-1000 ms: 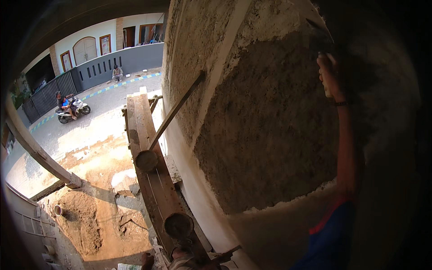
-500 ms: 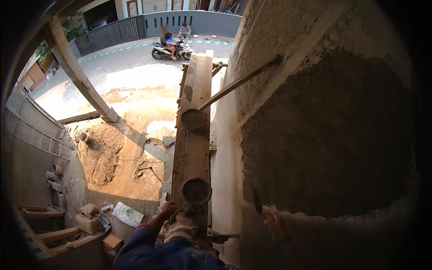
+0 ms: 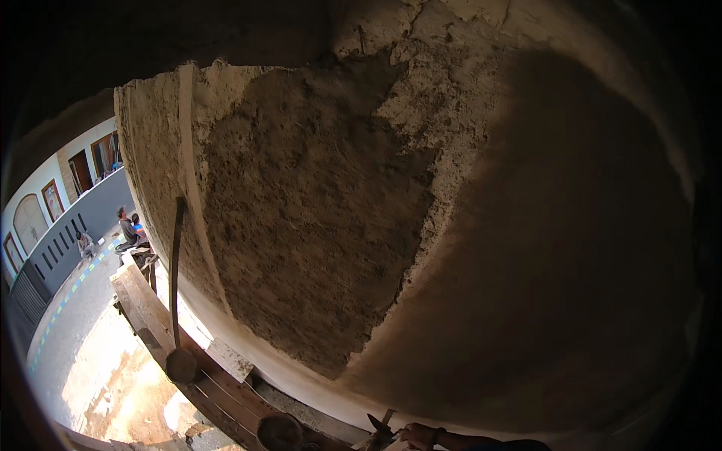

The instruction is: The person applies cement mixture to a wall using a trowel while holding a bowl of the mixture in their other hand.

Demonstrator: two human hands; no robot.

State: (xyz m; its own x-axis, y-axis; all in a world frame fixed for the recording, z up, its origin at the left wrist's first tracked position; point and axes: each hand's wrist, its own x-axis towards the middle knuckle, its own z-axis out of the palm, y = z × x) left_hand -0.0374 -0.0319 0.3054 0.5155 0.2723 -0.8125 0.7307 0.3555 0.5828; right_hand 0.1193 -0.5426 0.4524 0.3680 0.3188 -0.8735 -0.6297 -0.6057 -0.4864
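The fingers [image 3: 408, 434] of the right hand [image 3: 420, 436] are curled closed around a trowel [image 3: 379, 425], its dark blade pointing left and slightly far from the knuckles. The hand sits low at the near edge, its back turned upward, with a dark band [image 3: 438, 434] at the wrist; the forearm [image 3: 489, 443] runs in from the right, almost level, partly cut off by the near edge. The left hand is out of view, so I cannot tell how its fingers stand. The trowel is just right of the nearer of 2 round buckets [image 3: 279, 433], which stand on wooden planks [image 3: 229, 400] along the wall [image 3: 564, 263]. A wooden bar [image 3: 176, 278] rises beside the farther bucket toward the wall, left of a dark, rough mortar patch [image 3: 316, 210].
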